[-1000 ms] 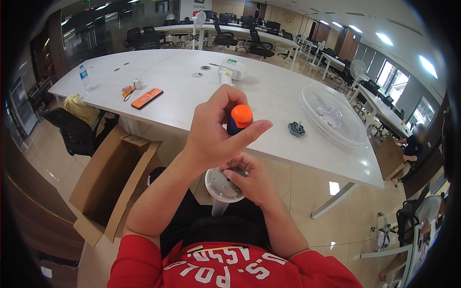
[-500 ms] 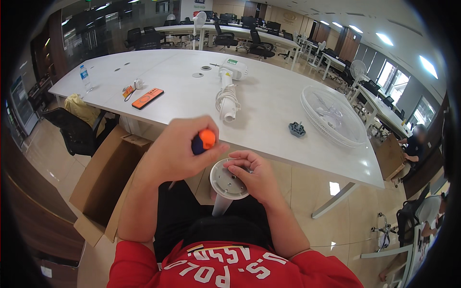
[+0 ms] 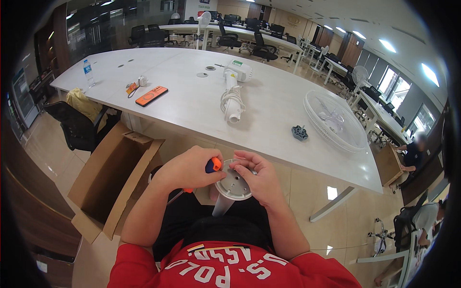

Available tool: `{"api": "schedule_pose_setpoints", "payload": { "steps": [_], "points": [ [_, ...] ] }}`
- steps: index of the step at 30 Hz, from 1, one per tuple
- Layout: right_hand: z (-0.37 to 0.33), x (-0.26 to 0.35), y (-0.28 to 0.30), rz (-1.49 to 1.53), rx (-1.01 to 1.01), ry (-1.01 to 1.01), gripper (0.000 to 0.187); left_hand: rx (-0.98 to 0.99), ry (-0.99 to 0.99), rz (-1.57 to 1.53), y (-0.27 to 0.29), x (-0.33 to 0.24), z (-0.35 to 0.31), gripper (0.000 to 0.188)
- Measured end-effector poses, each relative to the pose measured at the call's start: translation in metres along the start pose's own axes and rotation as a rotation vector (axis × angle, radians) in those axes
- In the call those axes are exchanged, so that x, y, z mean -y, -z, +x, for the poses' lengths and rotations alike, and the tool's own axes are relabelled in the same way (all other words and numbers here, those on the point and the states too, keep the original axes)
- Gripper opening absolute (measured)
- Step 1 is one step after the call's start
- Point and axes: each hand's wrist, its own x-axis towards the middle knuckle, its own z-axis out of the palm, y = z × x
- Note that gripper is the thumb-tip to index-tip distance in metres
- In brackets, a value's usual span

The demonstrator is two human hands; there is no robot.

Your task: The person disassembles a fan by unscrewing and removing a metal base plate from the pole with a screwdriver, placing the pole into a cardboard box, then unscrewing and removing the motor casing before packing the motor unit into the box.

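Between my thighs stands a white tubular post ending in a round flanged disc [image 3: 234, 187], its face with several small holes turned up toward me. My left hand [image 3: 192, 168] is closed around a screwdriver [image 3: 215, 165] with a dark blue and orange handle, held tilted just left of the disc. Its thin shaft shows below the hand, pointing down and left. My right hand [image 3: 257, 173] rests over the disc's right side, thumb and fingers pinched together near its far rim. Anything small between those fingertips is hidden.
Ahead is a white table [image 3: 182, 103] carrying a fan motor unit on a post [image 3: 235, 96] with coiled cord, a round fan grille [image 3: 331, 120], a grey knob-like part [image 3: 299, 133], an orange phone [image 3: 151, 96] and a bottle [image 3: 88, 73]. An open cardboard box [image 3: 113, 180] stands left.
My left hand has come down and slightly right with the screwdriver, closer to the disc. My right hand stays over the disc with its fingers slightly shifted.
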Motion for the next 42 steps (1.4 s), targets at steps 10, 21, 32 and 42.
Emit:
{"api": "schedule_pose_setpoints", "payload": {
  "steps": [10, 21, 32, 42],
  "points": [
    [0.003, 0.001, 0.004, -0.129, -0.017, 0.049, 0.034, 0.021, -0.023, -0.057, -0.004, 0.003, -0.001, 0.03],
    [0.012, 0.013, 0.013, -0.298, 0.104, 0.088, 0.035, 0.09, -0.006, -0.096, -0.004, 0.003, 0.0, 0.03],
    [0.013, 0.013, 0.011, -0.339, 0.074, 0.202, 0.036, 0.073, -0.006, -0.179, -0.007, 0.013, 0.004, 0.029],
    [0.0, 0.047, 0.035, -0.622, 0.286, 0.278, 0.057, 0.105, -0.039, -0.331, -0.016, 0.036, 0.01, 0.03]
  ]
}}
